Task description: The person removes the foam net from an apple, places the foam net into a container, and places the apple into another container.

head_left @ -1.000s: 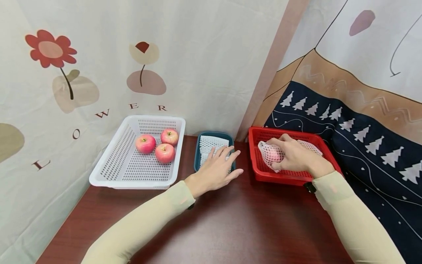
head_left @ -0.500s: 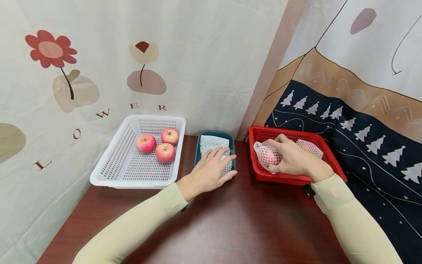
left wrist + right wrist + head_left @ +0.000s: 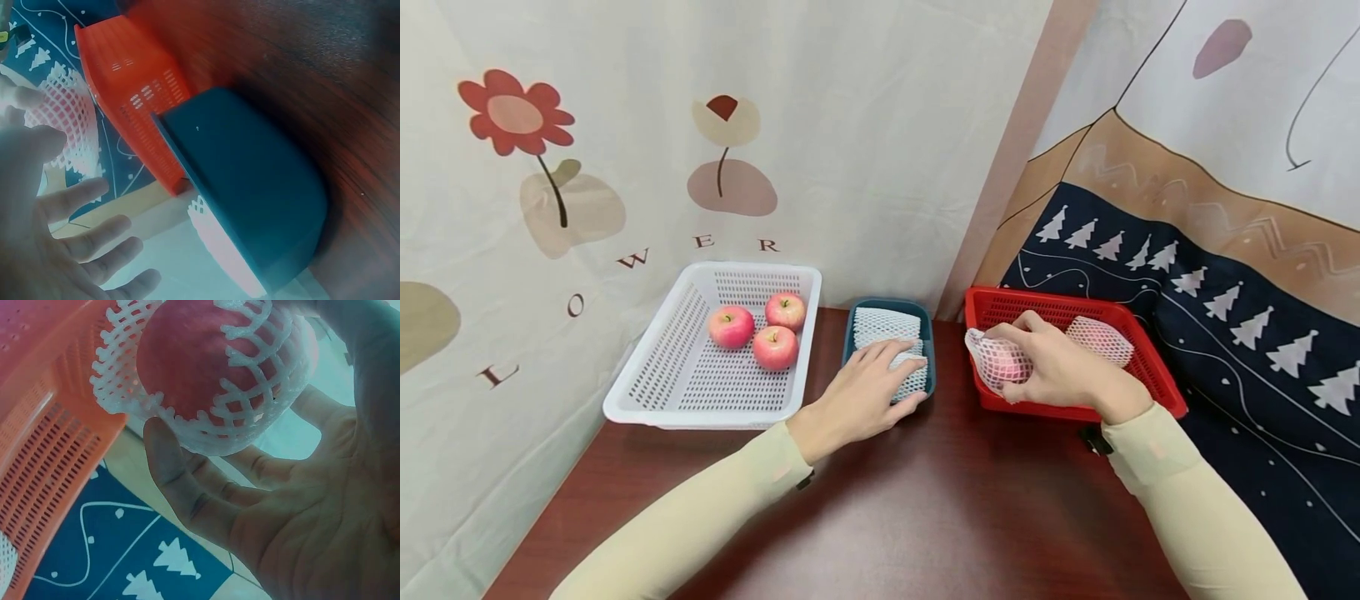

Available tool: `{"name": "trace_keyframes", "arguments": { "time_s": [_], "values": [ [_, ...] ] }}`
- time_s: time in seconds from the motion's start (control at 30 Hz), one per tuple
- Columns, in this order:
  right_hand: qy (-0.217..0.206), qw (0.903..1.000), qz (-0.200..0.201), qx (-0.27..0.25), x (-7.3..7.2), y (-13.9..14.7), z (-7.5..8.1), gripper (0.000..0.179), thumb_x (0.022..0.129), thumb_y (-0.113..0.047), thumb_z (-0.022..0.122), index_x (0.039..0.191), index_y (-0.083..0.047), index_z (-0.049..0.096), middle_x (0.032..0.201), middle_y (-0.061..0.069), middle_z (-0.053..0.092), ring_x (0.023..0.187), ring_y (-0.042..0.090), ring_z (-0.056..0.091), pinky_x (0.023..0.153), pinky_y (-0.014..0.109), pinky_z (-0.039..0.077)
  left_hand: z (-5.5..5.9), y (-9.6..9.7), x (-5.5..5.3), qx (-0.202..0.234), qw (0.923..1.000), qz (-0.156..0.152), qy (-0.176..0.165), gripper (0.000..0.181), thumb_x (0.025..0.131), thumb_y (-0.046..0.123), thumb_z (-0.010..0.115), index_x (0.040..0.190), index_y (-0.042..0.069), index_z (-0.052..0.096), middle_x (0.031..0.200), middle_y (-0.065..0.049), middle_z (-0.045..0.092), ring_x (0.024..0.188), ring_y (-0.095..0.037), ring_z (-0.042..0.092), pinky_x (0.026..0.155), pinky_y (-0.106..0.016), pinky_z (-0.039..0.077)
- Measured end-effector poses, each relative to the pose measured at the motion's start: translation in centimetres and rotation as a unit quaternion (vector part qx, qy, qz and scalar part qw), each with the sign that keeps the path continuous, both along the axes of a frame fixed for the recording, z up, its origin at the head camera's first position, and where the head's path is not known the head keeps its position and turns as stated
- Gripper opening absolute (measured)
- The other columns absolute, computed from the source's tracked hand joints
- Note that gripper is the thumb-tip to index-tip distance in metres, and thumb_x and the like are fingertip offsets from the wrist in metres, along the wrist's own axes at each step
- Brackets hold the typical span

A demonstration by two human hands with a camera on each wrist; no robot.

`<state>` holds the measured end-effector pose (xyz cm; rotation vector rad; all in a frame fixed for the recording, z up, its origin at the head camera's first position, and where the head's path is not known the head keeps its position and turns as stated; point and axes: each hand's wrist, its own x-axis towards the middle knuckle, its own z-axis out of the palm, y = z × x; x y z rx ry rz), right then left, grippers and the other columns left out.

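My right hand (image 3: 1056, 362) grips an apple in a white foam net (image 3: 1000, 364) above the left part of the red basket (image 3: 1157, 375). In the right wrist view the fingers curve round the netted apple (image 3: 194, 362), and red skin shows through a gap in the mesh. A second netted apple (image 3: 1101, 340) lies in the red basket. With fingers spread, my left hand (image 3: 861, 396) is over the front of the small dark blue box (image 3: 928, 333), which holds flat white foam nets (image 3: 887, 323). The left wrist view shows nothing in that hand (image 3: 56, 244).
A white basket (image 3: 647, 412) at the left holds three bare apples (image 3: 776, 347). All containers stand at the back of a dark red-brown table (image 3: 925, 517). Printed curtains hang behind, pale (image 3: 880, 150) and dark blue with trees (image 3: 1240, 375).
The left hand has moved left and toward me, uncovering more of the dark blue box. My right hand has shifted slightly left with the netted apple.
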<state>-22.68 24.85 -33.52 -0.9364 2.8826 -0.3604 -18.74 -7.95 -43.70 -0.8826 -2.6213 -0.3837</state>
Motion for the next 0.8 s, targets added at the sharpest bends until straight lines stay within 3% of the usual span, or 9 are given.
{"name": "trace_keyframes", "arguments": {
  "time_s": [0.5,0.8],
  "values": [
    [-0.005,0.9989,0.033,-0.034,1.4,-1.3,-1.1,0.081,0.086,-0.027,0.096,0.161,-0.024,0.066,0.147,0.014,0.064,0.129,0.032,0.066,0.100,0.050,0.069,-0.1,-1.5,1.0,0.014,0.9996,0.005,0.023,0.052,0.112,0.047,0.076,0.156,0.019,0.072,0.163,-0.012,0.068,0.150,-0.034,0.067,0.117,-0.062,0.061],
    [0.006,0.9969,0.059,-0.052,2.2,-2.3,-2.1,0.082,0.083,-0.026,0.098,0.159,-0.024,0.068,0.146,0.010,0.064,0.128,0.028,0.064,0.098,0.045,0.069,0.1,-2.4,1.5,0.011,0.9998,0.014,0.010,0.055,0.112,0.048,0.076,0.158,0.019,0.071,0.162,-0.014,0.068,0.150,-0.036,0.066,0.117,-0.063,0.062]
  ]
}}
